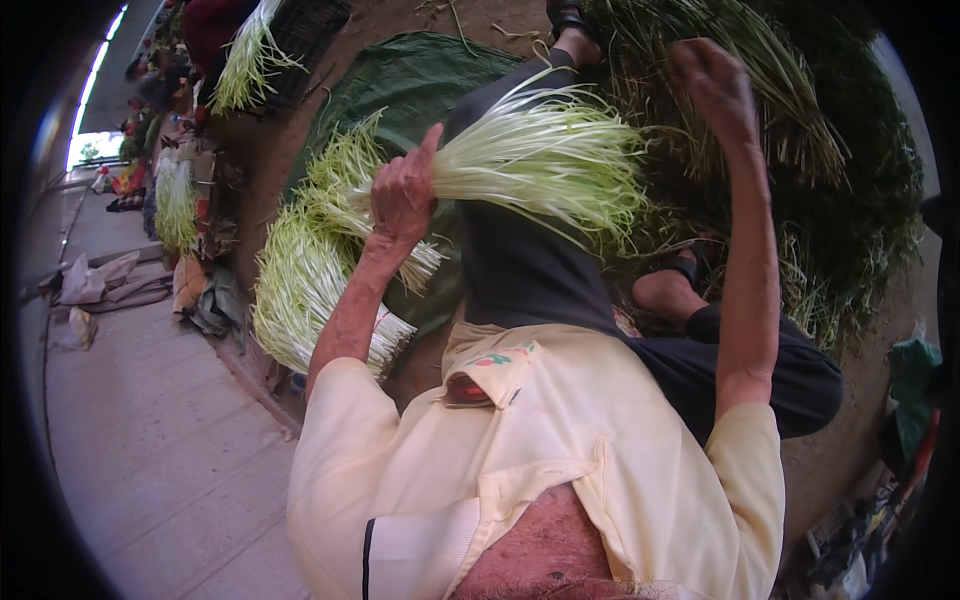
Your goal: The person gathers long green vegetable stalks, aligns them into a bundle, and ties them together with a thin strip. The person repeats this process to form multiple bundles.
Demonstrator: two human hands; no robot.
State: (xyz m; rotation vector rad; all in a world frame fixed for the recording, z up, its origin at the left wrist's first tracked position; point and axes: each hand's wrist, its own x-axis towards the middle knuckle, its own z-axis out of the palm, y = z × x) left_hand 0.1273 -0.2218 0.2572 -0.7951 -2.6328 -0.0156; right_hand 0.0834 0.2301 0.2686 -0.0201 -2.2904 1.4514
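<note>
My left hand (405,180) is closed around the stalks of a bunch of pale green-white leafy shoots (540,154); the loose leaf tips fan out rightward over my dark trouser leg. My right hand (712,86) is raised over the pile of darker long-leaved greens (780,82), its fingers bent and blurred. Whether it holds anything cannot be made out. Under and beside my left forearm lie stacked bundles of the same pale shoots (307,277), their cut ends towards my shirt, one with a thin red tie.
A green woven plastic sheet (420,71) lies on the brown ground beneath the bundles. At the upper left, another person's dark red sleeve shows beside pale shoots (255,64) and a black crate (307,37). More shoots (176,199) and plastic bags (97,277) lie further left.
</note>
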